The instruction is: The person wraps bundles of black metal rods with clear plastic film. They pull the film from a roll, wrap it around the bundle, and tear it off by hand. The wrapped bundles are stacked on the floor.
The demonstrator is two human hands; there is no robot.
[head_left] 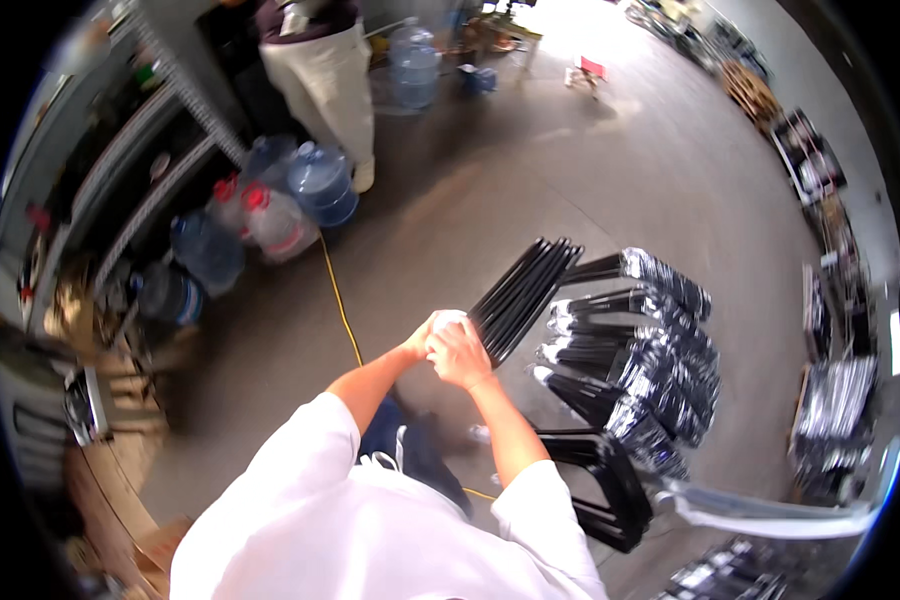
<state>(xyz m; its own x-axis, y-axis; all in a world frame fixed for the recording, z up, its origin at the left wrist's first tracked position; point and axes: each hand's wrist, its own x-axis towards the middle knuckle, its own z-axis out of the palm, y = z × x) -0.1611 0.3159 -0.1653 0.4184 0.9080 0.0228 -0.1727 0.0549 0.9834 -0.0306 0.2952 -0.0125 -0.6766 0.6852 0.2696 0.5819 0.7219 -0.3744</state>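
My left hand [419,336] and my right hand [460,355] are together in front of my body, with fingers closed around a small white thing [450,319]. Its kind is hard to tell, since the fingers cover most of it. Just beyond my right hand lies a bundle of black tubes [523,298], side by side and slanting away to the right. Whether my fingers touch the tubes is not clear. To the right are several bundles of black parts [660,385] wrapped in shiny clear film. Nearer my right forearm stands a black frame with rounded corners [610,490].
Large blue water bottles [322,185] and red-capped clear jugs [275,225] stand by a metal shelf [160,190] at left. A person in a white apron [325,85] is beyond them. A yellow cord [342,300] crosses the floor. Wrapped stacks [832,400] line the right wall.
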